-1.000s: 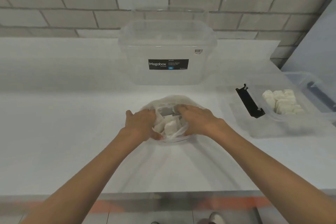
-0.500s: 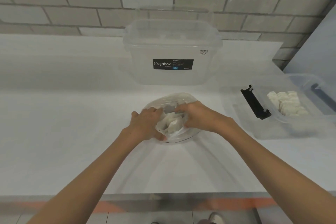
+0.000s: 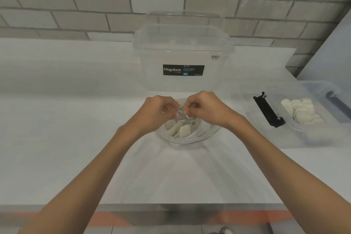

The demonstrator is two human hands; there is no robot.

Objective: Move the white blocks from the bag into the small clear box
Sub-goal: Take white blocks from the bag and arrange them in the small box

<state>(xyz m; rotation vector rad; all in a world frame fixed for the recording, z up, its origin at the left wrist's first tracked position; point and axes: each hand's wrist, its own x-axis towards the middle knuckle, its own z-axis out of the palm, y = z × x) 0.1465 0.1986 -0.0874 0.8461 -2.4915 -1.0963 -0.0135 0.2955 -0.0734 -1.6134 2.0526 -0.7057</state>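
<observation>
A clear plastic bag (image 3: 201, 135) with several white blocks (image 3: 180, 128) inside lies on the white counter in front of me. My left hand (image 3: 157, 112) and my right hand (image 3: 207, 109) are side by side just above the bag, and each pinches the bag's top edge between fingers and thumb. The small clear box (image 3: 303, 131) stands at the right, with a black clip on its near-left side and several white blocks (image 3: 302, 109) heaped in it.
A large clear Megabox storage box (image 3: 182, 57) with a lid stands right behind the bag, against the brick wall. Another clear container (image 3: 334, 97) sits at the far right edge. The counter's front edge runs across the bottom of the view.
Both hands have come up from inside the bag's mouth and now pinch its top edge together above the blocks. The view has tilted slightly.
</observation>
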